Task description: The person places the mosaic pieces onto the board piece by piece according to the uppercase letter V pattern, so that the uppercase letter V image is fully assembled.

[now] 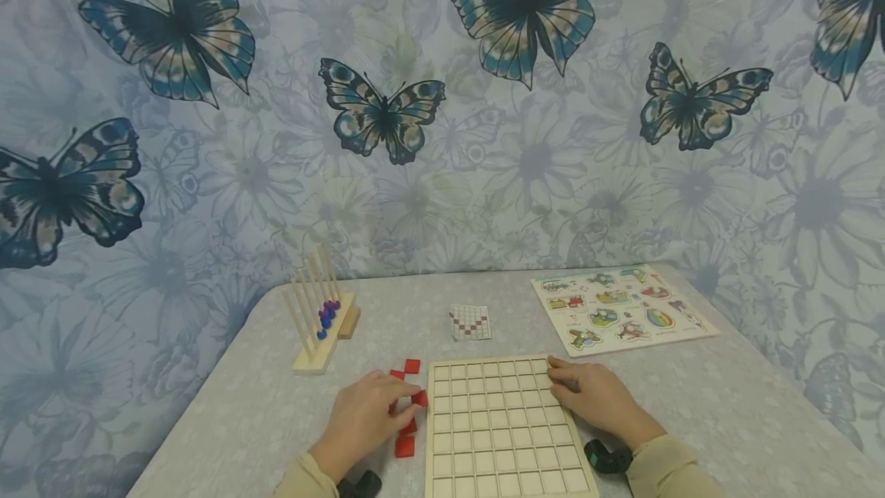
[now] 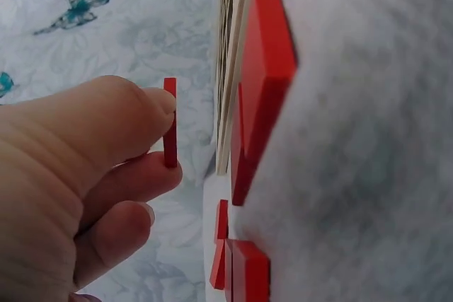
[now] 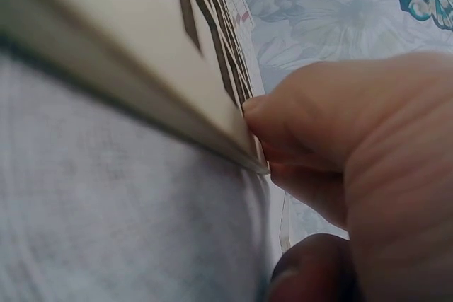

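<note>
My left hand [image 1: 366,417] pinches a thin red square tile [image 2: 170,136] between thumb and fingers, raised beside the left edge of a wooden grid board [image 1: 502,421]. Several more red tiles [image 1: 405,447] lie on the table under and around that hand, some overlapping in the left wrist view. No tile sits in the board's square cells. At the board's far right corner, my right hand [image 1: 601,402] grips the edge, with the thumb [image 3: 258,107] on the rim and the other fingers at the side.
Behind the board lies a small card [image 1: 470,323] with a red pattern on a grid. A wooden stand [image 1: 314,360] with upright rods and blue and purple beads is at the back left. A picture puzzle board [image 1: 622,310] occupies the back right, before the butterfly-patterned wall.
</note>
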The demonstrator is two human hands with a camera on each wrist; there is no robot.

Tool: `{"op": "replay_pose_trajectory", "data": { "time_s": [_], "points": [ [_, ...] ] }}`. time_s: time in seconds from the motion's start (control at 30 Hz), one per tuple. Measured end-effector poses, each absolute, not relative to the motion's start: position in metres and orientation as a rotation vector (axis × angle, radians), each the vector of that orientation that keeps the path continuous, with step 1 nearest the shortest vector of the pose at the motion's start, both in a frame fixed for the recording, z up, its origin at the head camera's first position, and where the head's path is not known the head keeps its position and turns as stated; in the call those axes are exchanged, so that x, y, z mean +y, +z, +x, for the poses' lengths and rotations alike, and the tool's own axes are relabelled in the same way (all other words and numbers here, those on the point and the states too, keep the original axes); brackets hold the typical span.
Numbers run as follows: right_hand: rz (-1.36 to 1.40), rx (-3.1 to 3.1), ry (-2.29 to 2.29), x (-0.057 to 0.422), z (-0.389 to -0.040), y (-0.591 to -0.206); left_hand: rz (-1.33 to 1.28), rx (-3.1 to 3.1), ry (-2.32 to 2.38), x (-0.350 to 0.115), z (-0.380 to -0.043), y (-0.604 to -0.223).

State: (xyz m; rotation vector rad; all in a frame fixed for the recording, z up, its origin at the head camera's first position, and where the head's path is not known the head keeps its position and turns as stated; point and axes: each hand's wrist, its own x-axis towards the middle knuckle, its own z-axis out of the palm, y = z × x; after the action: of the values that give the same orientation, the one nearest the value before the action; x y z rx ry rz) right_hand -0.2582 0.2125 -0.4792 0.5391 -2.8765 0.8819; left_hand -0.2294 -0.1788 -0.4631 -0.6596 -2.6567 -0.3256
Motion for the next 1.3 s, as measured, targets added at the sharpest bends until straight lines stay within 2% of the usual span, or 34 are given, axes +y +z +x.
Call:
{"op": "replay_pose_trajectory", "data": {
  "time_s": [0.33, 0.67, 0.87, 1.3],
  "points": [
    [0.526, -2.89, 0.927, 0.213, -0.259, -0.479, -0.866, -2.443, -0.421, -0.151, -0.213, -0.453],
    [0.517, -2.881, 0.922, 0.213, -0.26, -0.478, -1.01, -2.697, -0.423, -0.096, -0.186, -0.418],
    [0.552, -2.875, 0.908, 0.213, -0.259, -0.476, -1.009, -2.725, -0.57, -0.082, -0.18, -0.432],
    [0.513, -2.889, 0.868, 0.21, -0.26, -0.479, -1.138, -2.613, -0.647, -0.081, -0.193, -0.47]
  ]
}}
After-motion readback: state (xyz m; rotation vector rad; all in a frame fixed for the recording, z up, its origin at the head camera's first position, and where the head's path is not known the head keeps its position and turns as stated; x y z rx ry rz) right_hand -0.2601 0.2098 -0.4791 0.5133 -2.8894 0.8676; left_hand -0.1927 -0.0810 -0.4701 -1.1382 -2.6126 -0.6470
